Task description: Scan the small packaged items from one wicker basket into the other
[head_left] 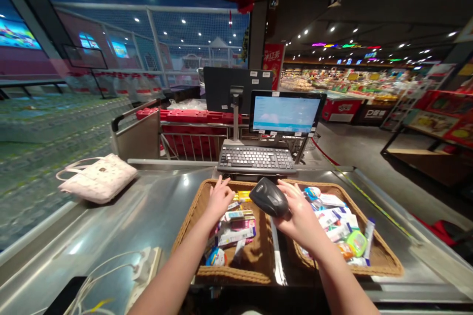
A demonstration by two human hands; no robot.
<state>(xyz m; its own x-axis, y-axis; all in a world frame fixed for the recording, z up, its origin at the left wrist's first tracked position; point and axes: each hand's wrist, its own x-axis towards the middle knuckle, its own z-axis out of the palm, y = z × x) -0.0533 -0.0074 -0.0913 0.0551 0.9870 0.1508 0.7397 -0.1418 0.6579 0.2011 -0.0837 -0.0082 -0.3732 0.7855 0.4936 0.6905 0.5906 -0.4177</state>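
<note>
1. A black handheld scanner (268, 197) sits at the centre of things, held up just above the gap between two wicker baskets, its head angled toward the left hand.
2. The right hand (300, 219) is closed around the scanner's near end, fingers curled over its top, so the scanner is clamped in that one hand.
3. The left hand (221, 198) is open, fingers spread and apart from the scanner, though only just beside it. It hovers over the left basket, nearest a yellow packet (244, 196), and I can't tell whether it touches it.
4. The left basket (186, 229) holds a loose layer of small packets (236, 233), with bare wicker showing along its right side.
5. The right basket (384, 256) holds the fuller heap: packets (330, 219), a green round item (356, 243) and a white tube (369, 238) leaning on the rim (what's printed on them is too small to read).
6. So items lie in both baskets, and neither basket is bare — the right one has more.
7. Both baskets rest on a steel counter (125, 211), with a keyboard (255, 159) and screen (285, 113) just ahead and a pale handbag (96, 178) off to the left.
</note>
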